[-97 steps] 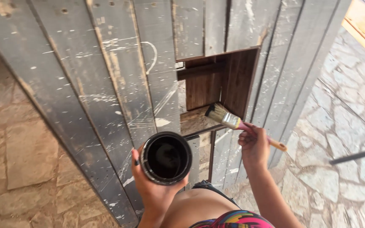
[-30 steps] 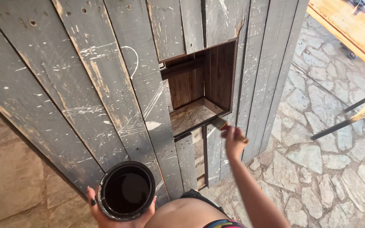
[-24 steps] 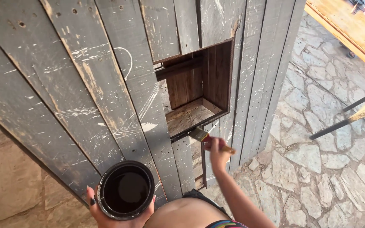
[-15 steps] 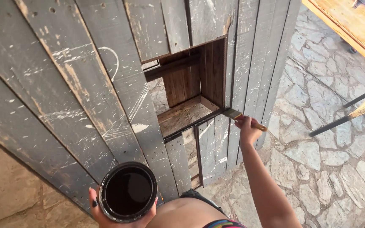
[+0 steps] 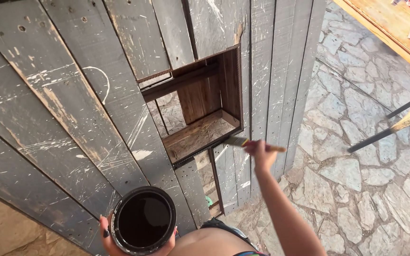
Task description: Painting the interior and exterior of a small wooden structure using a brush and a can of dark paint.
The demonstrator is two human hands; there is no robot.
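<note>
My left hand (image 5: 107,233) cups a round black tin (image 5: 143,220) of dark liquid close to my body at the bottom of the view. My right hand (image 5: 261,154) grips a flat paintbrush (image 5: 243,141) with a wooden handle. Its bristles touch the lower right corner of a square opening (image 5: 200,106) in a weathered grey plank panel (image 5: 72,104). The opening is lined with brown wood and has a small shelf at its base.
The grey plank panel leans over a stone-paved floor (image 5: 366,180). A wooden table edge (image 5: 385,28) with dark metal legs (image 5: 390,128) stands at the upper right. Bare earth-coloured paving (image 5: 5,227) shows at the lower left.
The brush has moved along the lower edge of the opening, dipping left and then out to its right corner. The tin has dropped from beside the opening to near my body.
</note>
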